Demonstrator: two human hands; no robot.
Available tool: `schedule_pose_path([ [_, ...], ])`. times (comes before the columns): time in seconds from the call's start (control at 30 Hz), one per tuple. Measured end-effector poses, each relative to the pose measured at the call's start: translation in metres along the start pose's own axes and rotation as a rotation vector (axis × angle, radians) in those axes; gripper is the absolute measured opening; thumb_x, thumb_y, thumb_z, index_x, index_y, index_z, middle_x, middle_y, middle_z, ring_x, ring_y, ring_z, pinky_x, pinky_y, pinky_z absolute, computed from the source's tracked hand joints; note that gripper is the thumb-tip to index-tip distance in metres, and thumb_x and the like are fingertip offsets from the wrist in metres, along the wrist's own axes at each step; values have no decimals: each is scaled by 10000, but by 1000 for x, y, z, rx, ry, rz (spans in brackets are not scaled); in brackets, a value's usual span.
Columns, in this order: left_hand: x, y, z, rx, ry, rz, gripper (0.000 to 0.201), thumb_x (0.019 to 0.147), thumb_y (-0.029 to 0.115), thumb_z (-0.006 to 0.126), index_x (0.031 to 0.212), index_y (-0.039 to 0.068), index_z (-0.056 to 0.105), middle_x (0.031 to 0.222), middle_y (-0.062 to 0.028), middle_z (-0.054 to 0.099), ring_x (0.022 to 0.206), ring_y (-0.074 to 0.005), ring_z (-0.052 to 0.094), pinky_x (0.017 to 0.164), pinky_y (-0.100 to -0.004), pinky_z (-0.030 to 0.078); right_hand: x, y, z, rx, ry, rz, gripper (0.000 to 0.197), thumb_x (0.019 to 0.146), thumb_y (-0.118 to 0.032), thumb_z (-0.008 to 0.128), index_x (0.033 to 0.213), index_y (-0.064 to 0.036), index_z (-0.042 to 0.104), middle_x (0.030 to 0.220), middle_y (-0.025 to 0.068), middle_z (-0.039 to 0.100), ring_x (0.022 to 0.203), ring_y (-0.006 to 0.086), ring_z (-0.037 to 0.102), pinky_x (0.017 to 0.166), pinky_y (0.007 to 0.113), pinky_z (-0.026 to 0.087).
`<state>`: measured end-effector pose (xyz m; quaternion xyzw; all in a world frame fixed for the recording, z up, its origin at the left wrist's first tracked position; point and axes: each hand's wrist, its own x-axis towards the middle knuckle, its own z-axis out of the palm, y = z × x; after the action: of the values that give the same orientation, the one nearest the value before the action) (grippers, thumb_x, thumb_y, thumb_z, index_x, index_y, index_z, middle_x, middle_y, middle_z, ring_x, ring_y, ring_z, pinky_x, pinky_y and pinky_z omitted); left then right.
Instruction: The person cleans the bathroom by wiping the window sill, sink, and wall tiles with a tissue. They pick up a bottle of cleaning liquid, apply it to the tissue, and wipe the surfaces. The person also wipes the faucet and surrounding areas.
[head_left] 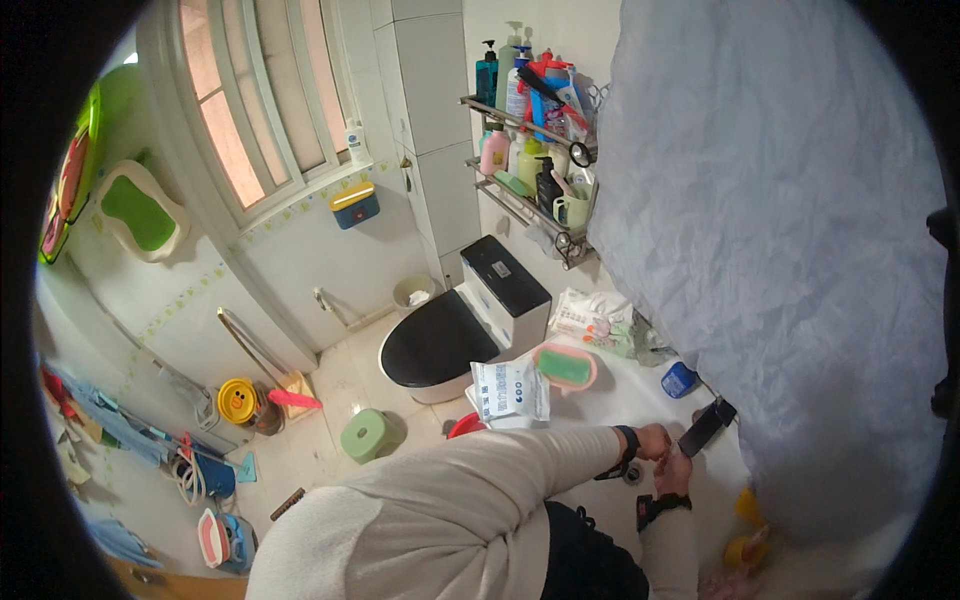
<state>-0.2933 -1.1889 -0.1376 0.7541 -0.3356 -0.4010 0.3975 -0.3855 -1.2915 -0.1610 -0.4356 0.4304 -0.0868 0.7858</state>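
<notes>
My left hand (pixel 654 441) and my right hand (pixel 673 471) meet over a white basin-like surface (pixel 610 400), their fingers curled in toward each other. Whatever lies between the fingers is too small or hidden to make out. Just beyond the fingertips is a dark, flat, bar-shaped fixture (pixel 704 428) that looks like a tap. A round metal drain (pixel 633 474) shows beside my hands. Both wrists wear dark bands. Farther along the surface sit a blue tub (pixel 679 379) and a pink dish with a green inside (pixel 566 367).
A pale curtain (pixel 770 220) hangs on the right. White packs (pixel 511 393) lie near my left arm. Behind stand a black-lidded toilet (pixel 440 345), a green stool (pixel 368 436) and a bottle-filled rack (pixel 530 140). Yellow toys (pixel 745 545) lie near my right forearm.
</notes>
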Motion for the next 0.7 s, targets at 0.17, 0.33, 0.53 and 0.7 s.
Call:
schedule_pose_path([
  [0.17,-11,5,8,-301,59,-41,523,857,237,620,1233,-104,494,962,-211,652,836,-235,635,699,-340,518,-12,-4,4,230,-213,-86,209,952,-263,495,976,-62,548,818,6,547,738,126,543,616,258,412],
  [0.33,-9,7,8,-255,104,-140,545,864,322,618,1185,-110,531,968,-197,642,821,-232,605,686,-348,486,-21,-2,-5,212,-325,-117,171,947,-170,492,1042,-41,553,892,11,562,805,130,544,685,280,424],
  [0.53,-22,9,9,-329,65,-96,484,879,336,607,1102,-93,576,929,-172,647,829,-229,612,721,-356,492,-31,-1,-14,182,-419,-192,165,906,-144,561,1046,-59,572,938,38,589,851,144,560,743,301,470],
  [0.7,-21,12,9,-9,64,-36,433,891,348,593,1061,-49,581,912,-163,647,812,-224,624,713,-361,498,-13,2,-25,224,-112,-83,97,913,-101,453,939,-55,534,889,53,559,803,171,557,690,311,482],
])
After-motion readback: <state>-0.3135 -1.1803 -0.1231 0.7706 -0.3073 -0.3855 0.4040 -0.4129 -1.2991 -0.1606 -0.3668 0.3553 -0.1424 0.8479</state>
